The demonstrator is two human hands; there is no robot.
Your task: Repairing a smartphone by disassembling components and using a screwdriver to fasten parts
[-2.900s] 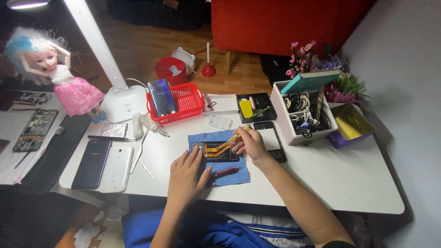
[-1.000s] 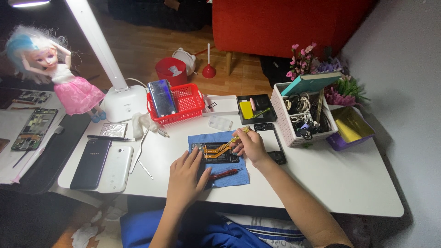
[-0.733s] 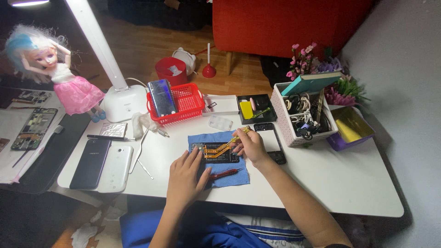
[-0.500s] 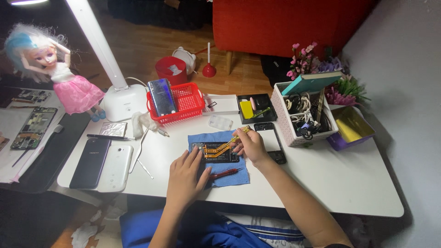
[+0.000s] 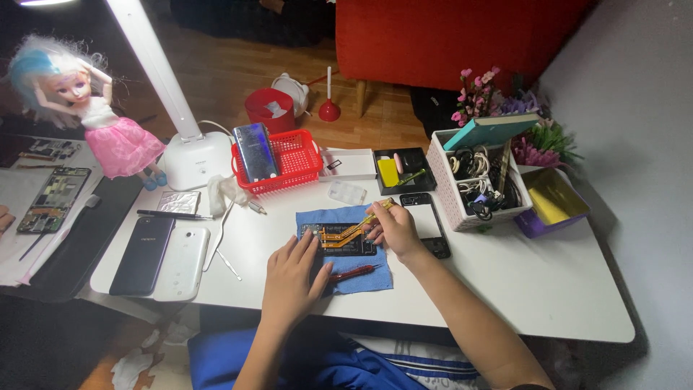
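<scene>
Hands work over a small blue cloth [image 5: 345, 249] on the white table [image 5: 505, 289]. An open phone board [image 5: 339, 240] lies on the cloth. Its long side runs left to right across the cloth, with orange strips on top. The right hand [image 5: 393, 230] is closed on yellow tweezers [image 5: 369, 219]. The tweezers slant, with the tip pointing down and left onto the board. The left hand [image 5: 292, 278] lies flat with fingers spread, pressing the near left part of the cloth beside the board. It holds nothing. A red screwdriver [image 5: 354, 272] lies on the cloth just beside the left hand, pointing right.

Just right of the cloth lies a black phone frame [image 5: 427, 224]. Behind the cloth sit a flat white box [image 5: 348, 164] and a black tray [image 5: 404, 170] with a yellow block in it. A red basket [image 5: 285, 157] holds a shiny phone standing up. A white box full of cables [image 5: 476, 188] stands to the right, with a purple and yellow box [image 5: 552, 204] next to it. Two phones lie face down at the left, one dark [image 5: 143, 254] and one white [image 5: 182, 261]. A doll in a pink dress [image 5: 108, 115] stands by the white lamp [image 5: 195, 155].

Since a moment ago almost nothing has moved. Both hands stay in the same spots.
</scene>
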